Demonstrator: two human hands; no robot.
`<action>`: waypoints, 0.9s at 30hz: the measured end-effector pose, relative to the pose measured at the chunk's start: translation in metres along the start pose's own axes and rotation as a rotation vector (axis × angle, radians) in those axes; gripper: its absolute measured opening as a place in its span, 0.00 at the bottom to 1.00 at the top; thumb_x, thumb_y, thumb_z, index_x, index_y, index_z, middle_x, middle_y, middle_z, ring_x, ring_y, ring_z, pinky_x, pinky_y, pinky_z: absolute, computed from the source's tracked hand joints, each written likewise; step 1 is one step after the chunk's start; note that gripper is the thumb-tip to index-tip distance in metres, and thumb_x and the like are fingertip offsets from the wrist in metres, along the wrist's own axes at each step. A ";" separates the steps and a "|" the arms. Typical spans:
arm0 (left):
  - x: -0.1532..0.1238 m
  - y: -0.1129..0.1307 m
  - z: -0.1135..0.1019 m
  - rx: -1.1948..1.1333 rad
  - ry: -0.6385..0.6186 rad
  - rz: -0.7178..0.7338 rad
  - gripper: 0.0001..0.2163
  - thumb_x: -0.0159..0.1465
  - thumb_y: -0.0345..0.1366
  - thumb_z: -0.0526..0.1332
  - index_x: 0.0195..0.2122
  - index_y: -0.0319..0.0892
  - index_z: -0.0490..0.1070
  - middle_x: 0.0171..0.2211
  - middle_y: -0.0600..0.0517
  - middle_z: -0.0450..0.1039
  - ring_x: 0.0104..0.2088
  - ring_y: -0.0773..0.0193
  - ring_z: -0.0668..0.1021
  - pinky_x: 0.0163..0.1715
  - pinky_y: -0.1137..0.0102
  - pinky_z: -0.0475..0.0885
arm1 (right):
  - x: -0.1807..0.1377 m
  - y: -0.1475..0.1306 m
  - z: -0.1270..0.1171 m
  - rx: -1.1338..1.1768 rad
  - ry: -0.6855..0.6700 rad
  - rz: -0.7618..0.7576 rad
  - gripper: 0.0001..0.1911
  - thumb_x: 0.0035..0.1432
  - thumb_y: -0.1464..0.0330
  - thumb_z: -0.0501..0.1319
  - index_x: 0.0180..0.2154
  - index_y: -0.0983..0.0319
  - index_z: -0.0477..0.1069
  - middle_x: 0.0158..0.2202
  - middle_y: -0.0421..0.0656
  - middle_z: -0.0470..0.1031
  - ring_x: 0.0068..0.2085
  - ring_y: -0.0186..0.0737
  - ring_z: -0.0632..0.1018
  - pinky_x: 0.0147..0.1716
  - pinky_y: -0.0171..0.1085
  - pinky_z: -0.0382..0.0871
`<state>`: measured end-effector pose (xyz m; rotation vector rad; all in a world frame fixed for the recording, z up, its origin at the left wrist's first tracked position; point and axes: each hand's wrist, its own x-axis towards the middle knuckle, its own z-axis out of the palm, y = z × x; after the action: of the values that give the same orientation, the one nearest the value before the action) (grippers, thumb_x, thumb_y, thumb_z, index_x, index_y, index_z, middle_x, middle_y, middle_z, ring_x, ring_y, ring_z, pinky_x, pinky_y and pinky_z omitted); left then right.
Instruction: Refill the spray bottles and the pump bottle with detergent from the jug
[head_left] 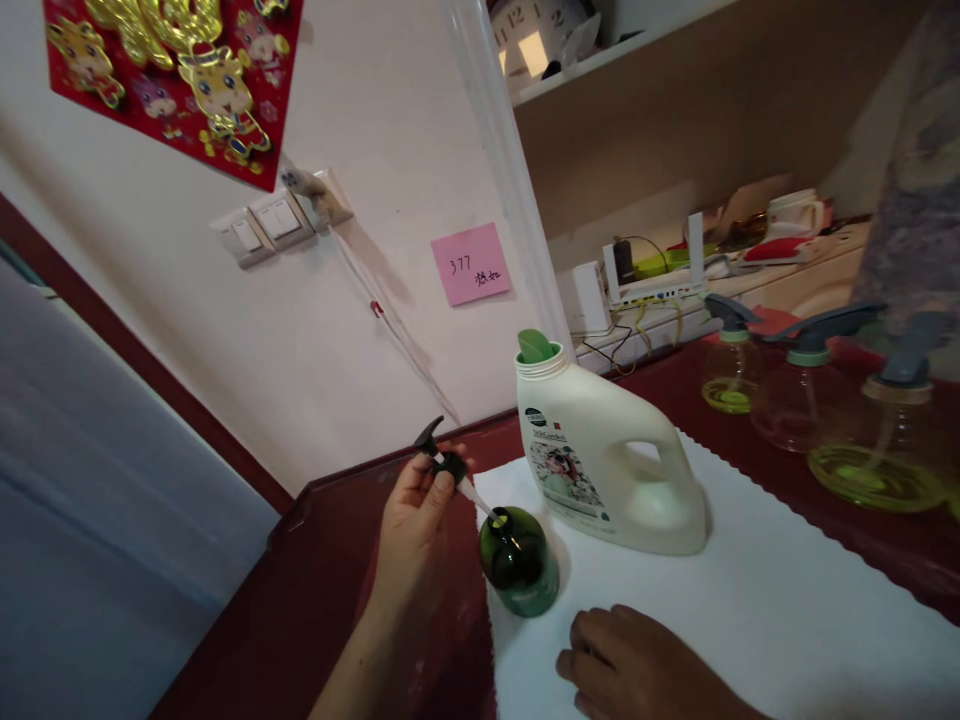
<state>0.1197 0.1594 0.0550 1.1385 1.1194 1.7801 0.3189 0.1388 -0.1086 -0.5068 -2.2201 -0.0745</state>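
My left hand (pixel 424 495) is closed on a black pump head (pixel 450 463), its spout pointing up to the left. The pump's pale dip tube (pixel 478 498) slants down to the open neck of a dark green bottle (pixel 517 560), its lower end at or in the mouth. The bottle stands on a white sheet (pixel 750 600). My right hand (pixel 619 655) rests on the sheet just right of the bottle, fingers curled in and no object showing; its palm is hidden. Behind the bottle stands a large cream detergent jug (pixel 607 460) with a green pouring spout (pixel 535 347), uncapped.
Several clear spray bottles with grey triggers, one a round sprayer (pixel 874 460) with yellow-green liquid, stand at the right. A white router (pixel 652 285) with cables sits on the ledge behind. A pink note (pixel 471 264) and light switches (pixel 281 220) are on the wall.
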 end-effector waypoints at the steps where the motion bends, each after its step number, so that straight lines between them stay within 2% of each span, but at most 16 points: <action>1: -0.002 -0.005 0.000 0.027 -0.001 -0.008 0.19 0.53 0.43 0.76 0.44 0.43 0.78 0.46 0.47 0.82 0.47 0.55 0.81 0.56 0.59 0.71 | 0.000 0.000 0.000 0.000 0.012 -0.005 0.11 0.54 0.76 0.61 0.38 0.56 0.68 0.30 0.35 0.73 0.25 0.37 0.73 0.24 0.37 0.59; 5: -0.016 -0.027 -0.002 0.096 -0.031 -0.083 0.16 0.55 0.41 0.74 0.44 0.43 0.79 0.46 0.47 0.82 0.47 0.58 0.80 0.50 0.66 0.73 | 0.002 0.000 0.001 0.019 -0.005 0.013 0.09 0.55 0.75 0.62 0.38 0.56 0.69 0.29 0.36 0.73 0.24 0.37 0.73 0.23 0.37 0.60; 8: -0.025 -0.043 -0.006 0.076 -0.072 -0.153 0.15 0.57 0.39 0.73 0.46 0.45 0.80 0.46 0.49 0.81 0.43 0.62 0.80 0.44 0.71 0.73 | 0.005 -0.001 -0.006 0.072 0.037 0.045 0.07 0.58 0.74 0.60 0.38 0.56 0.71 0.29 0.37 0.74 0.25 0.37 0.73 0.23 0.36 0.63; 14: -0.032 -0.061 -0.009 0.094 -0.129 -0.166 0.16 0.56 0.41 0.75 0.45 0.44 0.81 0.43 0.49 0.81 0.42 0.61 0.79 0.43 0.69 0.74 | 0.037 0.001 -0.059 0.197 -0.188 0.175 0.12 0.62 0.74 0.59 0.47 0.57 0.73 0.38 0.42 0.77 0.36 0.41 0.79 0.33 0.38 0.73; 18: -0.035 -0.065 -0.007 0.107 -0.129 -0.142 0.17 0.56 0.41 0.74 0.46 0.44 0.80 0.44 0.48 0.81 0.44 0.58 0.79 0.46 0.67 0.73 | 0.076 0.009 -0.085 0.317 -0.133 0.316 0.11 0.67 0.70 0.55 0.48 0.58 0.71 0.41 0.45 0.76 0.42 0.44 0.78 0.39 0.44 0.74; 23: -0.039 -0.067 0.001 0.026 -0.100 -0.113 0.20 0.56 0.36 0.74 0.50 0.45 0.77 0.49 0.46 0.80 0.50 0.55 0.79 0.51 0.64 0.71 | 0.105 0.023 -0.070 0.525 -0.102 0.519 0.16 0.66 0.64 0.57 0.54 0.57 0.71 0.53 0.47 0.73 0.54 0.48 0.74 0.55 0.53 0.68; 27: -0.044 -0.070 0.006 -0.027 -0.082 -0.131 0.24 0.55 0.36 0.74 0.53 0.46 0.74 0.50 0.45 0.79 0.50 0.54 0.79 0.51 0.63 0.72 | 0.110 0.034 -0.050 0.626 -0.124 0.555 0.20 0.63 0.62 0.60 0.55 0.59 0.70 0.58 0.50 0.71 0.60 0.51 0.70 0.61 0.57 0.62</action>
<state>0.1487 0.1468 -0.0216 1.0871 1.0923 1.6290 0.3055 0.1952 0.0032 -0.7527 -1.9931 0.9276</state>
